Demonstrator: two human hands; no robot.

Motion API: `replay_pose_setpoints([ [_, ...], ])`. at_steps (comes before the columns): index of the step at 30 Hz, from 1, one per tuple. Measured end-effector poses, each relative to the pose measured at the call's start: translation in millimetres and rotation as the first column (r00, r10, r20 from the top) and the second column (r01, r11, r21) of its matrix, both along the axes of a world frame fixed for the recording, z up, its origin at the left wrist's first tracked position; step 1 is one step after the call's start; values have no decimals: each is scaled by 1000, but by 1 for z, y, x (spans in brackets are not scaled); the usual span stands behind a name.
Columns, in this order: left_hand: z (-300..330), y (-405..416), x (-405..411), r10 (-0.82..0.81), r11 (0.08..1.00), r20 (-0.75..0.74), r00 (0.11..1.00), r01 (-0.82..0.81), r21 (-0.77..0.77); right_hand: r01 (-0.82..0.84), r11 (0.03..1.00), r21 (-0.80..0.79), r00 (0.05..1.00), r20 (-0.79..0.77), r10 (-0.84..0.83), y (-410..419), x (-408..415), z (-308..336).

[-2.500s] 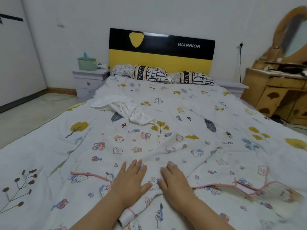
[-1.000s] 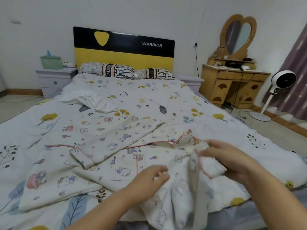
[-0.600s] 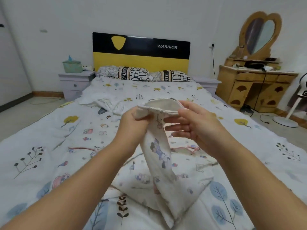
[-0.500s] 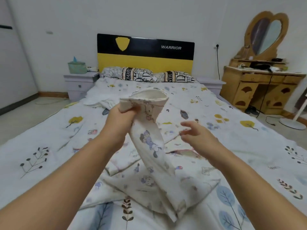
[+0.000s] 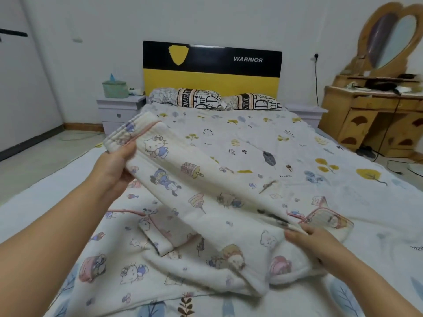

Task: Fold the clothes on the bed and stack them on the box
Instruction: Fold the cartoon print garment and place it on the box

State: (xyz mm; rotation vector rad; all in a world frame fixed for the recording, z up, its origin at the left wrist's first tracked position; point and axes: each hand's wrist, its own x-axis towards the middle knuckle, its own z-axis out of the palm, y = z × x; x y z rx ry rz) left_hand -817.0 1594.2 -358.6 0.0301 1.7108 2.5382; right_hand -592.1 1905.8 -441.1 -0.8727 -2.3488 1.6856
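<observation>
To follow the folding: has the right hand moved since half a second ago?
Yes. The right hand dropped away from the headboard, low to the garment.

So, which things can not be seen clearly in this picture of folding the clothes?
- Box for stacking: nowhere in the head view.
- Right hand: fingertips buried in the cartoon-print garment, so the grip is unclear.
- Garment's type: bunched folds hide its shape.
- Second printed piece: partly covered by the lifted garment.
- Dresser and mirror: cut by the right edge.
- Items on the nightstand: too small to identify.
</observation>
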Motion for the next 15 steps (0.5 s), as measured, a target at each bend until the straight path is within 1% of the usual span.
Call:
replay_pose_setpoints([
  [1, -7, 0, -7, 12, 999, 25, 1000, -11, -43, 21, 999, -44, 1000, 9, -21, 3, -2, 2],
  [2, -16, -1, -14, 24, 996, 54, 998, -19, -87, 30, 999, -42, 999, 38, -28, 6, -7, 0],
  [3, -26, 0, -21, 21, 994, 72, 997, -13, -109, 41, 999, 9, 996, 76, -42, 8, -11, -2],
  [5, -44, 3, -28, -23, 980, 113, 993, 45, -191, 43, 976, 215, 975, 205, -89, 12, -23, -11],
  [6, -54, 5, -28, -31, 956, 138, 990, 70, -286, 0, 937, 349, 945, 306, -114, 11, -26, -15],
  [7, -66, 6, -29, -7, 899, 147, 989, 71, -432, -79, 872, 483, 893, 424, -153, 7, -29, -19],
  [8, -78, 7, -31, 33, 779, 111, 993, 44, -626, -160, 791, 590, 841, 501, -204, 1, -32, -22],
  [9, -89, 9, -30, 55, 592, 31, 998, -8, -806, -209, 721, 661, 821, 519, -237, -6, -34, -24],
  [10, -98, 12, -26, 27, 417, -57, 998, -63, -907, -218, 668, 712, 837, 488, -246, -15, -38, -25],
  [11, -106, 17, -20, -39, 304, -120, 992, -103, -947, -208, 635, 744, 872, 435, -223, -24, -42, -25],
  [13, -120, 30, -10, -209, 171, -188, 960, -153, -973, -225, 598, 769, 929, 354, -106, -44, -52, -28],
  [15, -134, 42, -1, -409, 41, -205, 889, -207, -978, -298, 597, 745, 939, 342, 42, -62, -61, -34],
])
